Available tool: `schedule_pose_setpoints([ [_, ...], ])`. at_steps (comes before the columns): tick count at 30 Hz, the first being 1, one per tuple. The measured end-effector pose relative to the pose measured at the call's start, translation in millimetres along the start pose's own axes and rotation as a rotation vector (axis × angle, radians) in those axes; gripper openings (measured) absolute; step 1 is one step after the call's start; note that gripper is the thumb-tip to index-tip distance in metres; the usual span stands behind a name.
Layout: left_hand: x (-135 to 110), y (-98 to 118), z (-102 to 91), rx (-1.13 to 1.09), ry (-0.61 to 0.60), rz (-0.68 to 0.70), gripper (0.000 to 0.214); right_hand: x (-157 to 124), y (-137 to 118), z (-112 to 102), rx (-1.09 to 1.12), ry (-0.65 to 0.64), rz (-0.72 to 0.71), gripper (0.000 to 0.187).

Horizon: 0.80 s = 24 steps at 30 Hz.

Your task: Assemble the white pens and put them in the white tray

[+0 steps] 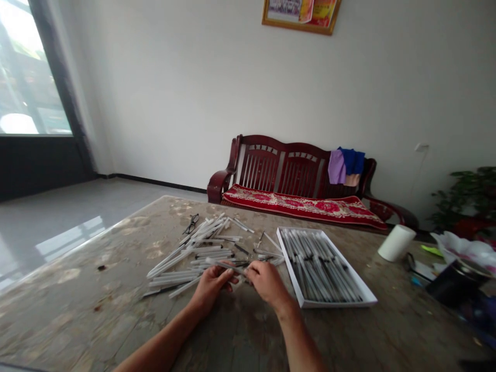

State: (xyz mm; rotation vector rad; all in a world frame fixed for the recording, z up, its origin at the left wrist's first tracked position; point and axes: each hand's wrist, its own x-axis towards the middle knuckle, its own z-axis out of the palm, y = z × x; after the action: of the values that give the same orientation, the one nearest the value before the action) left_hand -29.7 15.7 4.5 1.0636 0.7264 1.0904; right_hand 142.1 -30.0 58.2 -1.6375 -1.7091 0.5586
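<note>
A pen (227, 265) with a pale, see-through barrel lies across between my two hands, just above the table. My left hand (212, 285) is closed on its barrel, thumb and fingers pressed together. At the pen's right end my right hand (268, 281) pinches, and its fingertips hide what part they grip. Beyond the hands spreads a loose pile of pen parts (211, 240), clear tubes and some dark pieces. To the right of my right hand stands a shallow white box (370, 299) holding rows of clear pens (321, 266) with dark tips.
Black-framed glasses (191, 224) lie behind the pile on the patterned tabletop (127, 258). A white paper roll (397, 243), a dark cup (459, 281) and a clear plastic bag (465, 250) stand at the right. A wooden bench (298, 173) is past the table's far edge.
</note>
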Motion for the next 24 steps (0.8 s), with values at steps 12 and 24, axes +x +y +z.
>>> schedule_pose_setpoints([
  [12,-4.1,-12.2,1.8,0.251,-0.116,0.087,0.037,3.1,116.5,-155.8,-0.663,0.436,0.771,0.044],
  [24,16.9,55.6,-69.2,1.411,0.298,0.450,0.042,7.2,54.9,-39.8,-0.819,0.213,-0.062,0.042],
])
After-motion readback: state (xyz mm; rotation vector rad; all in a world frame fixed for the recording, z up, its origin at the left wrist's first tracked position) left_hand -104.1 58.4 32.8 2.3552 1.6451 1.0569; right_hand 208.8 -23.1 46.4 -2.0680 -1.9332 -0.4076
